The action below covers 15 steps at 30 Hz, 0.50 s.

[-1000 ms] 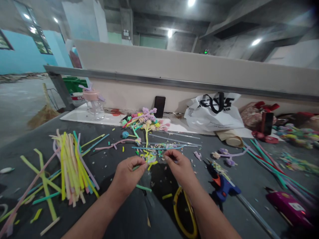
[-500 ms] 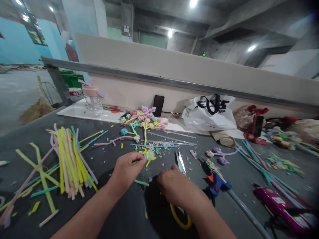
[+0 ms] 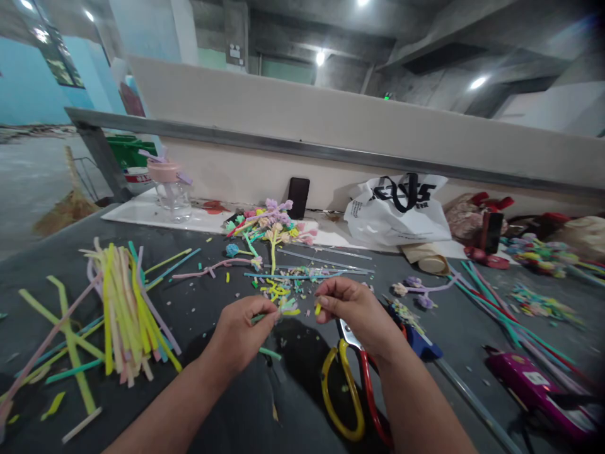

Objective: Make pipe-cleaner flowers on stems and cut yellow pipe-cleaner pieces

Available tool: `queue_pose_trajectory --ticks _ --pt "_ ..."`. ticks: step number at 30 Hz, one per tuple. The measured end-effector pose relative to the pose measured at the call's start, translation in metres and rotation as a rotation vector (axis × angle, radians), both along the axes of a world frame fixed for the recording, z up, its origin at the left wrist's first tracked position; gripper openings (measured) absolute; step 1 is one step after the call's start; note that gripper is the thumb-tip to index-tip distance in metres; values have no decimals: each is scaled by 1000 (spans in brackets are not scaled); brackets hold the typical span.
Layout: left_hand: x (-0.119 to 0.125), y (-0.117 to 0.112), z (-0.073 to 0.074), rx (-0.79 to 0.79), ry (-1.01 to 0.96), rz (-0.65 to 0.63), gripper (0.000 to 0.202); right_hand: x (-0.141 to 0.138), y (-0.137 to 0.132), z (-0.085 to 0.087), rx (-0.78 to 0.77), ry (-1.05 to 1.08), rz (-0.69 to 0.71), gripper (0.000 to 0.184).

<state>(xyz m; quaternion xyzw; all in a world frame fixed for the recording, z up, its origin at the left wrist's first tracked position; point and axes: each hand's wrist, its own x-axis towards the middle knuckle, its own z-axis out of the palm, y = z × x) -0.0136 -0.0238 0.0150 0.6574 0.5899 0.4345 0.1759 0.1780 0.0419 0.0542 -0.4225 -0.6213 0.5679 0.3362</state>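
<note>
Hands [image 3: 243,328] [image 3: 352,309], pinched yellow piece [image 3: 317,309], white bag [image 3: 392,225] (black lettering [image 3: 422,193] unclear)

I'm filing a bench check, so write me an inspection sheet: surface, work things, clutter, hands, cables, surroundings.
Surface: dark table, strewn with scraps.
Work things: green strip, yellow piece, scissors, strip bundle, flowers.
Clutter: white bag, bottle, phone toward the back edge.
Hands: left hand pinches the green strip; right hand pinches the yellow piece.
Cables: possible dark cord by the purple tool; unclear.
Surroundings: broom and green bin at left; metal rail behind.
</note>
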Motion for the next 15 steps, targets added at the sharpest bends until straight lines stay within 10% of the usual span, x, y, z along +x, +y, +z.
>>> queue_pose_trajectory --ticks 15 --pt "2 -1 0 32 58 -31 10 -25 -13 -15 387 -182 -124 10"
